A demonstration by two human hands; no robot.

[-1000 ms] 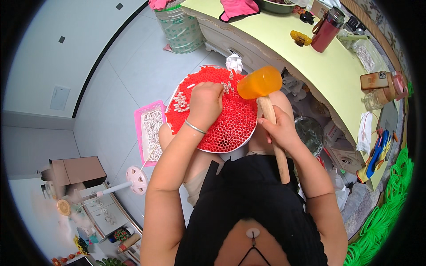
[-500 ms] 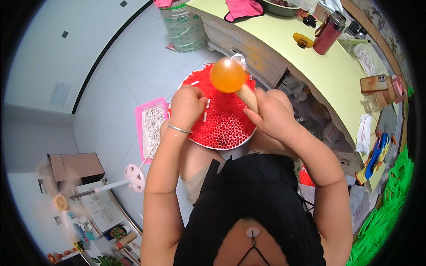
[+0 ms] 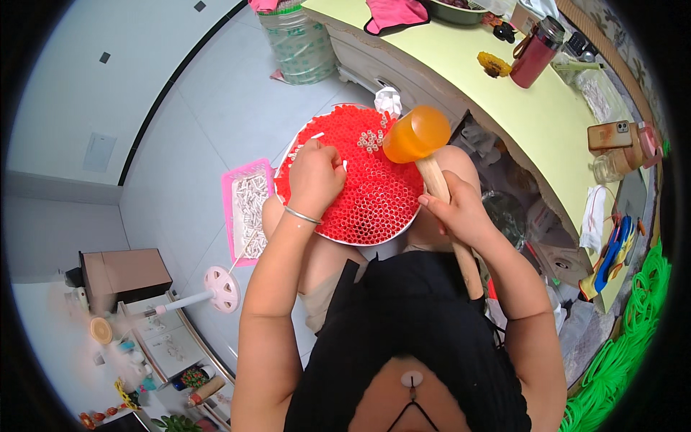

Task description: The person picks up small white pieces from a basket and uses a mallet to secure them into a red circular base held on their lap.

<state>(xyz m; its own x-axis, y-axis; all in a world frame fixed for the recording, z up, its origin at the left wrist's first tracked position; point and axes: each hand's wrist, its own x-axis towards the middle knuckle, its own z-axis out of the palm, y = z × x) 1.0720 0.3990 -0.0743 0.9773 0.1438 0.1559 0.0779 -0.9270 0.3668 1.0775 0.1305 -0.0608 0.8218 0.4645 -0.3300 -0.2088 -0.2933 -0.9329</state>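
Note:
A round bundle of red tubes (image 3: 367, 198) stands on end between my knees, open ends facing up. Several tubes near its top centre hold small white plugs (image 3: 372, 140). Over the left part of the bundle is my left hand (image 3: 318, 176), fingers closed in a pinch on a small white plug (image 3: 345, 165). My right hand (image 3: 458, 209) is wrapped round the wooden handle of a mallet (image 3: 417, 134). The mallet's translucent orange head is raised over the right edge of the bundle; its handle slants down toward my lap.
Left of the bundle, a pink basket (image 3: 229, 209) holds many white plugs. A yellow-green table (image 3: 461, 72) curves along the right, with a red thermos (image 3: 538, 52) and a phone (image 3: 609, 135) on it. Green cord (image 3: 633, 324) lies far right. A plastic-wrapped roll (image 3: 299, 47) stands beyond.
The mallet has swung to the right and back from the bundle's middle, uncovering the plugged tubes. My left hand has shifted slightly right and toward me, still pinching.

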